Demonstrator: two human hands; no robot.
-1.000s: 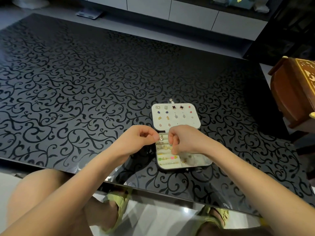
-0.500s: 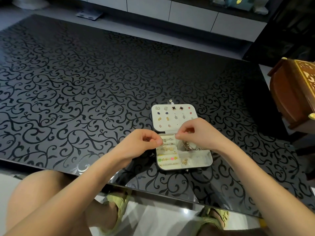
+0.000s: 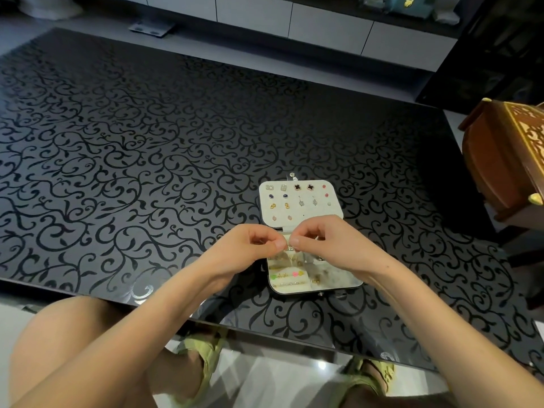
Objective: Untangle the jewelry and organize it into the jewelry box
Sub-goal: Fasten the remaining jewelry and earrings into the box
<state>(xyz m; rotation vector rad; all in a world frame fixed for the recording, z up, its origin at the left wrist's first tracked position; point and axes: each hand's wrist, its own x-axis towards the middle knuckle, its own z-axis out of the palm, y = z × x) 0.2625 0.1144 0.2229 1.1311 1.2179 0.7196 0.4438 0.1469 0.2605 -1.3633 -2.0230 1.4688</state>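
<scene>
Centrally, rounded box point(image 3: 316, 216), fingers point(image 3: 278, 245) pinching glinting jewelry point(image 3: 290, 246)

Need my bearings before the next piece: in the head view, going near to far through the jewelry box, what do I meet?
Table's near edge → box tray → earring lid → lid clasp → white cabinets. Left hand and right hand, pinching a small jewelry piece, overlap the tray: omitted.

Dim, soft indoor light; glare glints off the glossy table point(image 3: 141, 290) edge, wide-angle corners bend, fingertips perhaps slightly blurred.
</scene>
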